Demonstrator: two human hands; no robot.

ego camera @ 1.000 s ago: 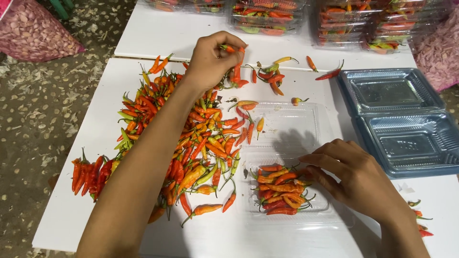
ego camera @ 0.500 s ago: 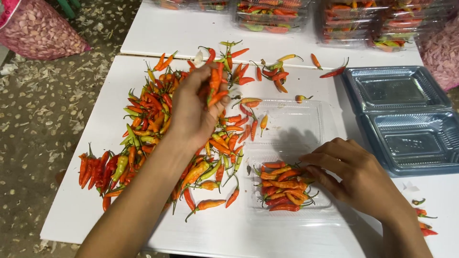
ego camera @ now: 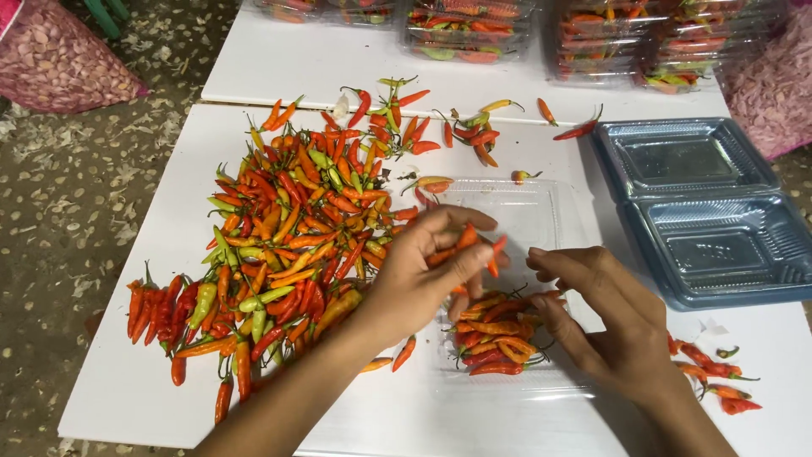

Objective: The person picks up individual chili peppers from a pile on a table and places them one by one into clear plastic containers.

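- Head view, far left: a pink mesh sack (ego camera: 55, 59) lay on the speckled floor, well apart from the work.
- A white board (ego camera: 152, 398) served as the work surface. On its left half lay the loose pile of chillies (ego camera: 288, 228) (red, orange and a few green), with some strays near the top edge.
- The left hand (ego camera: 423, 271) was over the near end of the clear open tray (ego camera: 524, 211), just right of the pile. Its fingers were curled closed on a small bunch of chillies (ego camera: 465, 241), pinched between thumb and fingertips.
- Directly below, a batch of packed chillies (ego camera: 495, 338) lay side by side in the tray's near compartment; the far compartment looked bare.
- The right hand (ego camera: 609, 326) rested at the right of the packed batch, fingers loosely spread and bent. It held nothing that could be seen; the fingertips appeared to touch or steady the chillies in the tray.
- Step in hand, as judged: transfer of a picked bunch from the pile into the tray. The next move would call for lowering the bunch onto the batch, aligned with it, with the other hand keeping the row from scattering.
- Right side: two empty bluish trays (ego camera: 702, 211) stood side by side, and a few loose chillies (ego camera: 710, 377) lay near the board's corner.
- Along the top edge stood several filled clear packs (ego camera: 474, 25).
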